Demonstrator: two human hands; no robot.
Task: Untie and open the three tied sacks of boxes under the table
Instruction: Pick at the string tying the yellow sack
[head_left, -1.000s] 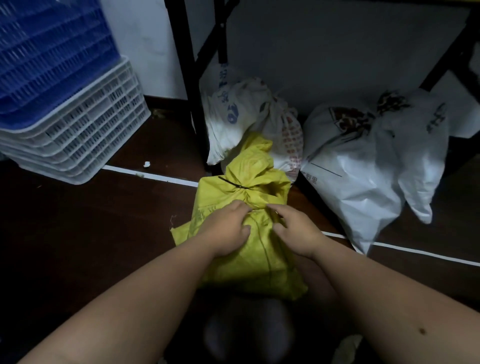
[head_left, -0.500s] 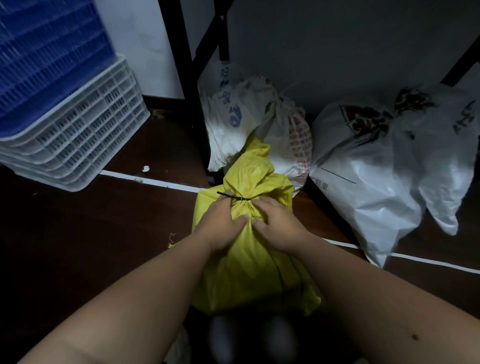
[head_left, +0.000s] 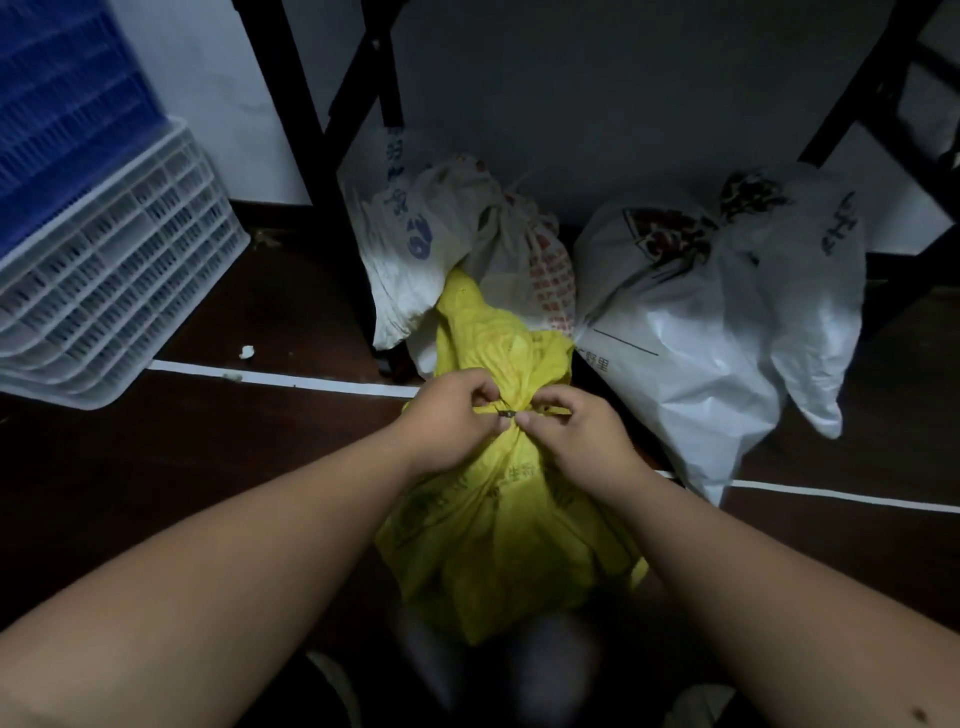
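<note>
The floor (head_left: 130, 467) is dark, crossed by a white tape line (head_left: 291, 378), with stacked white crates (head_left: 109, 270) on my left and black table legs (head_left: 311, 171) rising ahead. Under the table, against the wall, lean two white sacks: the larger one (head_left: 691, 332) to the right, its neck gathered and tied at the top, and a smaller printed one (head_left: 431, 244) to the left, which also looks tied. Neither is opened yet.

The yellow sack (head_left: 498, 530) stands nearest to me, in front of the table and between my forearms, its loose top flopping back against the small white sack. A thin dark tie (head_left: 506, 413) cinches its neck.

My left hand (head_left: 452, 415) and right hand (head_left: 576, 431) meet at that neck. The fingers of both are curled in and pinching right at the tie; the left thumb and forefinger seem to hold its short end, while the right grips the gathered plastic just beside it.

The risks, as I judge them: the tie is small and the light is poor, so I may pull the wrong strand and tighten the knot rather than free it. If I tug hard, the thin plastic may tear, or the sack could tip toward me and spill its boxes.
</note>
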